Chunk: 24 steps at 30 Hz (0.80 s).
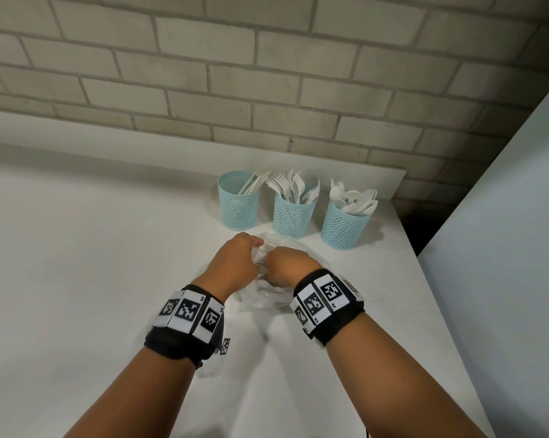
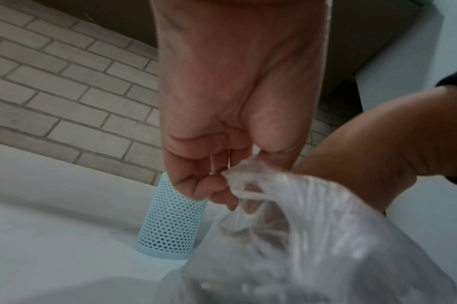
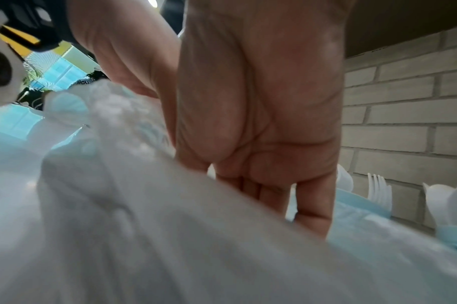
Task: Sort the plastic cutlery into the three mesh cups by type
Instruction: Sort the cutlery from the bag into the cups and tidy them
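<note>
We count three light-blue mesh cups in a row at the back of the white desk [image 1: 77, 248]. The left cup [image 1: 239, 206] holds white plastic knives [image 1: 253, 183], the middle cup [image 1: 293, 214] holds forks [image 1: 282, 184], and the right cup [image 1: 343, 227] holds spoons [image 1: 358, 200]. We cannot count the pieces in any cup, as they overlap.

One clear plastic bag [image 1: 260, 295] lies crumpled on the desk just in front of the cups, and both hands meet on its top. The left hand [image 1: 237, 263] has its fingers [image 2: 209, 189] curled, pinching a gathered fold of the film against the thumb. The right hand [image 1: 287, 267] is bunched beside it with knuckles up; in its wrist view the fingers [image 3: 313, 209] run down behind the bag's edge, and we cannot tell whether they grip it.

Each wrist wears one black band with black-and-white square markers.

Behind the desk stands a wall of pale grey bricks [image 1: 267, 74], and a plain white panel [image 1: 504, 248] rises at the right.

Whatever is inside the bag is too blurred to make out. The left wrist view shows only one cup, partly behind the hand.
</note>
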Each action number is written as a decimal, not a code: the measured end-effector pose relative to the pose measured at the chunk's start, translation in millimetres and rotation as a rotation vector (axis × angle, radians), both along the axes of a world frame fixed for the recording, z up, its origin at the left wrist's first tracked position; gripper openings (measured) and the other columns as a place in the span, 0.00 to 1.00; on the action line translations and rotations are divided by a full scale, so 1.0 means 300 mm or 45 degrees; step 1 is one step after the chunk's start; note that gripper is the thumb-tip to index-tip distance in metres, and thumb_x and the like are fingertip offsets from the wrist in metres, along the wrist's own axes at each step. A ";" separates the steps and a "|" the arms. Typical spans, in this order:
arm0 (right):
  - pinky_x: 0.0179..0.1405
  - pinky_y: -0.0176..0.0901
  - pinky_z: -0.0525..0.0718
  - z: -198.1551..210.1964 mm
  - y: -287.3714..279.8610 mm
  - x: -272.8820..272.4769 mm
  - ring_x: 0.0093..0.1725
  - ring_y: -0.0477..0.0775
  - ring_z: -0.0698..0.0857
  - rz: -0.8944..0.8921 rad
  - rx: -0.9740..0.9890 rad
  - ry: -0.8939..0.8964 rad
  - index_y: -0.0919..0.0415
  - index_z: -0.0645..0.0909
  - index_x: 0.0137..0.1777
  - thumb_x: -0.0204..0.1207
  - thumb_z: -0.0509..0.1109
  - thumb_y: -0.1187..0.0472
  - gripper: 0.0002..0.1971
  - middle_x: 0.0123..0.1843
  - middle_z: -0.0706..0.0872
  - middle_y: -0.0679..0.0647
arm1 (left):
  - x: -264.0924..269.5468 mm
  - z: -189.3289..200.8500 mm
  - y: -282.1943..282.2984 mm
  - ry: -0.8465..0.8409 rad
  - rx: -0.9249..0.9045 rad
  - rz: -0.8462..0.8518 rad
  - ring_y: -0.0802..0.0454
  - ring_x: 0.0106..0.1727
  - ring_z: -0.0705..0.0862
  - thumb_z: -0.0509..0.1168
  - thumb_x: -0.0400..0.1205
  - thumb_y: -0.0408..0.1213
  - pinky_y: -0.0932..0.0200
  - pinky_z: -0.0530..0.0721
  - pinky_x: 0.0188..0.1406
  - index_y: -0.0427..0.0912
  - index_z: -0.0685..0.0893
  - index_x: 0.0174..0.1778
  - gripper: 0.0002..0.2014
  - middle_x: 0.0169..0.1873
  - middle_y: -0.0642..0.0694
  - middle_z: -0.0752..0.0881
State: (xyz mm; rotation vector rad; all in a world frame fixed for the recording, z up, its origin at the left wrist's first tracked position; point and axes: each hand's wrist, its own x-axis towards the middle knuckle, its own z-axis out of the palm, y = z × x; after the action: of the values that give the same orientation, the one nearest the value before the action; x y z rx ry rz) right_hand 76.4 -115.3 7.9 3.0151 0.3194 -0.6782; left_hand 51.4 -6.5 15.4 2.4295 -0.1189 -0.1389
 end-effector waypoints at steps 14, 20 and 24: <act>0.71 0.52 0.72 0.001 -0.019 0.006 0.70 0.60 0.75 -0.036 0.051 -0.042 0.60 0.74 0.71 0.81 0.61 0.50 0.21 0.69 0.79 0.58 | -0.005 -0.008 -0.015 -0.013 0.018 0.015 0.50 0.73 0.73 0.61 0.77 0.22 0.64 0.68 0.69 0.42 0.73 0.73 0.27 0.73 0.46 0.74; 0.67 0.52 0.76 -0.032 0.004 -0.022 0.68 0.62 0.79 0.069 -0.043 -0.101 0.66 0.76 0.68 0.84 0.57 0.63 0.16 0.68 0.80 0.62 | -0.013 -0.008 -0.025 -0.036 -0.010 0.027 0.50 0.73 0.73 0.62 0.77 0.23 0.63 0.67 0.70 0.41 0.73 0.73 0.26 0.73 0.46 0.74; 0.65 0.52 0.76 -0.037 -0.009 -0.027 0.66 0.62 0.80 0.170 -0.049 -0.151 0.68 0.75 0.68 0.83 0.55 0.66 0.16 0.66 0.81 0.63 | -0.021 -0.006 -0.030 -0.057 -0.028 0.035 0.50 0.73 0.73 0.61 0.78 0.23 0.63 0.67 0.70 0.41 0.73 0.73 0.26 0.73 0.46 0.74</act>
State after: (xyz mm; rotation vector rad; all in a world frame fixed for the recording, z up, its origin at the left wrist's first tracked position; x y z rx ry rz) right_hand 68.2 -117.9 -3.2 2.9481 0.4912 -0.4872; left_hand 45.2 -15.5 13.6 2.4123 -0.1068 -0.0702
